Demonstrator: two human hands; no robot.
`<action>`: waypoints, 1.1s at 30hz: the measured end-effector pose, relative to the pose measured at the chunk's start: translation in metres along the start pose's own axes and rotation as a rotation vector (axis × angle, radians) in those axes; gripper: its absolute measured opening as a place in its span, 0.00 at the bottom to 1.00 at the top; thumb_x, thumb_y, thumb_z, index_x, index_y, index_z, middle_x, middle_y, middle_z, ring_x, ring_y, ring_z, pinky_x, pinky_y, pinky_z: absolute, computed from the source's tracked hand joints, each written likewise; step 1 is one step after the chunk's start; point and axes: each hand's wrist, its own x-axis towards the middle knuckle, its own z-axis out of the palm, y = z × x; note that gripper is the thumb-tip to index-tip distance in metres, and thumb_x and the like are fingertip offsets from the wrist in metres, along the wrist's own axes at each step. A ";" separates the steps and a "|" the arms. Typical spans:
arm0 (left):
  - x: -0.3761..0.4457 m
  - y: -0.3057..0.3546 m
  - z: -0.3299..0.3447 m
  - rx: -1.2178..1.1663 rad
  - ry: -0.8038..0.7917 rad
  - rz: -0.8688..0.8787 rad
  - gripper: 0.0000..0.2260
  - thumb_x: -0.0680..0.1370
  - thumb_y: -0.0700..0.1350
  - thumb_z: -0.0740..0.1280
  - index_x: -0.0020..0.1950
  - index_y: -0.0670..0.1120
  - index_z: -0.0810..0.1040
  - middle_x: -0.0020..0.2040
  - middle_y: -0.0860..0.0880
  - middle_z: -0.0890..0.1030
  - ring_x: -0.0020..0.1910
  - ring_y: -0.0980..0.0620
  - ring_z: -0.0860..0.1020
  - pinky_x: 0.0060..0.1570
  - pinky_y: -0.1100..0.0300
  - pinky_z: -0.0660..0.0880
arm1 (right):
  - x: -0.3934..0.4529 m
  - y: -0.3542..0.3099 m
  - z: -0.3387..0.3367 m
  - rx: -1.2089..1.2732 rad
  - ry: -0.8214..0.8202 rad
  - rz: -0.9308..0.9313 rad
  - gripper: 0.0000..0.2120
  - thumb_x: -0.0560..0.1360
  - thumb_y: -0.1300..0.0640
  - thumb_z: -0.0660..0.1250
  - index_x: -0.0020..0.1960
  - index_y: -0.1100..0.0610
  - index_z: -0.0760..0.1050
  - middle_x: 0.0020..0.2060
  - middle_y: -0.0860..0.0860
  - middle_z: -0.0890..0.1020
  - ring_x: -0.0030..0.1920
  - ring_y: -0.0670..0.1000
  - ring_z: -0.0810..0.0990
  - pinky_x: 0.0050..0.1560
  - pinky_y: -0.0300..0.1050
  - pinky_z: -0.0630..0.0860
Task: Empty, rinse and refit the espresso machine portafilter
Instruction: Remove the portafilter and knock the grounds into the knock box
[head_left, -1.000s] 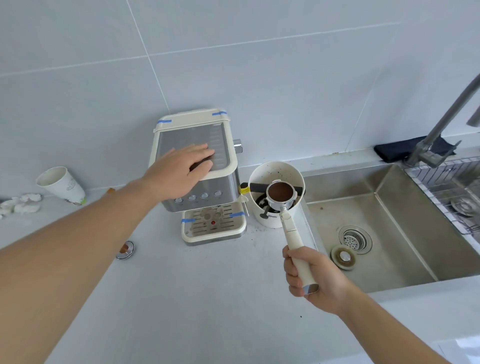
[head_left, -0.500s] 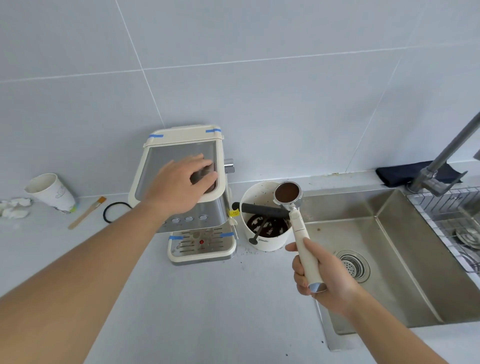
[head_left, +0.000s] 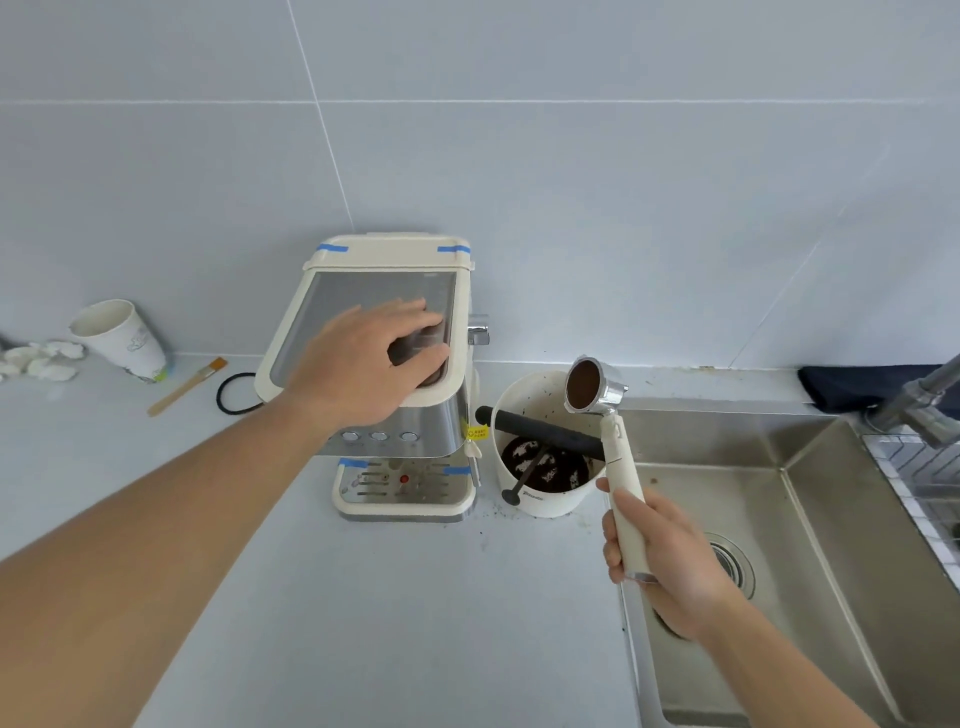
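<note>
Grey table (head_left: 363, 597): right grip (head_left: 670, 561) clasps the cream-handled portafilter (head_left: 618, 467), its steel basket above; left grip (head_left: 363, 364) lies spread, flat.

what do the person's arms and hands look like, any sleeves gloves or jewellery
Both hands are bare: no gloves on the left hand or the right hand. Both forearms are uncovered as far as the frame shows, with no sleeve edge in view. No watch, bracelet or band shows at either wrist, and no rings are visible on the fingers that can be seen. No markings or tattoos show.
</note>
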 end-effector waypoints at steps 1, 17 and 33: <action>0.000 0.000 0.000 0.002 -0.006 0.000 0.21 0.76 0.62 0.60 0.68 0.60 0.74 0.73 0.59 0.70 0.73 0.56 0.66 0.72 0.51 0.62 | 0.001 0.000 -0.001 -0.023 0.014 -0.006 0.10 0.82 0.60 0.62 0.60 0.61 0.76 0.32 0.56 0.73 0.26 0.53 0.71 0.26 0.44 0.69; -0.001 0.000 0.002 0.006 0.008 -0.008 0.18 0.77 0.61 0.61 0.65 0.60 0.76 0.68 0.59 0.75 0.67 0.52 0.73 0.69 0.55 0.61 | 0.029 -0.008 -0.024 -0.544 0.128 -0.141 0.10 0.79 0.59 0.65 0.46 0.67 0.74 0.31 0.56 0.74 0.24 0.52 0.71 0.26 0.46 0.71; 0.000 -0.001 0.002 0.017 0.013 -0.012 0.19 0.78 0.61 0.61 0.67 0.60 0.74 0.74 0.59 0.69 0.73 0.58 0.65 0.74 0.50 0.58 | 0.036 -0.020 -0.033 -0.883 0.210 -0.321 0.16 0.77 0.54 0.69 0.63 0.41 0.77 0.35 0.49 0.81 0.30 0.49 0.76 0.30 0.42 0.72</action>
